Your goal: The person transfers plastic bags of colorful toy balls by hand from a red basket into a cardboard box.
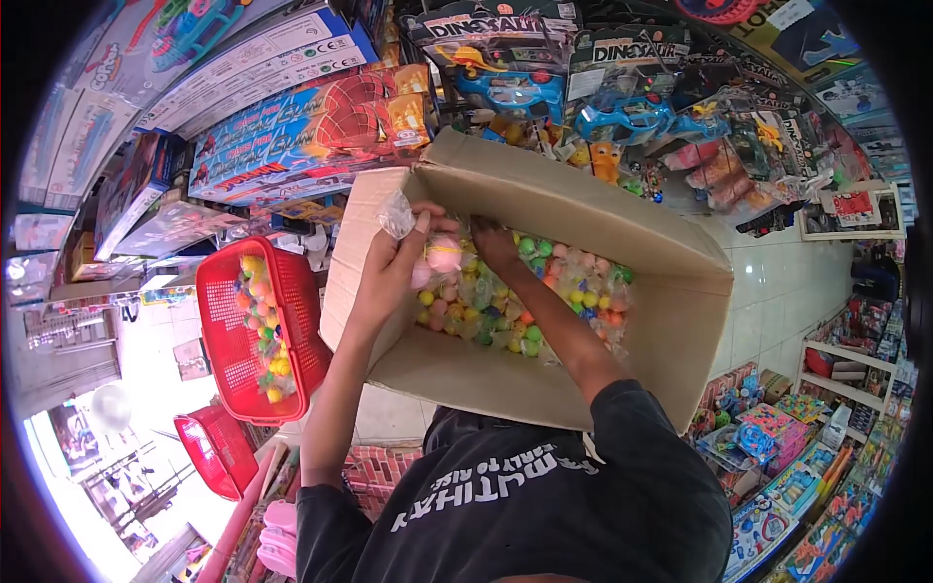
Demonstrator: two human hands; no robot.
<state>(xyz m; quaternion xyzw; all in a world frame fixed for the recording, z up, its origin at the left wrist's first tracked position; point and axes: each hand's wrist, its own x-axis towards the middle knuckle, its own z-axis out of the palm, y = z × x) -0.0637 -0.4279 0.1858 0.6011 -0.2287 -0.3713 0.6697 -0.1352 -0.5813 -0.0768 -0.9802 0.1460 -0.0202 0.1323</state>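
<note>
An open cardboard box (573, 204) is in front of my body, with many small colourful balls in clear bags (583, 291) on its bottom. At the box's left end, my left hand (408, 243) is closed round a clear plastic bag (396, 215), with pink balls (443, 255) hanging beside the fingers. My right hand (494, 243) reaches down among the bagged balls near the far wall of the box. Its fingers are partly hidden, and what they touch cannot be made out.
A red basket (309, 321) holding more colourful balls stands left of the box, with a second red basket (214, 452) below it. Boxed toys (311, 131) and dinosaur toy packs (622, 87) are stacked beyond. Shelves of toys (846, 379) line the right.
</note>
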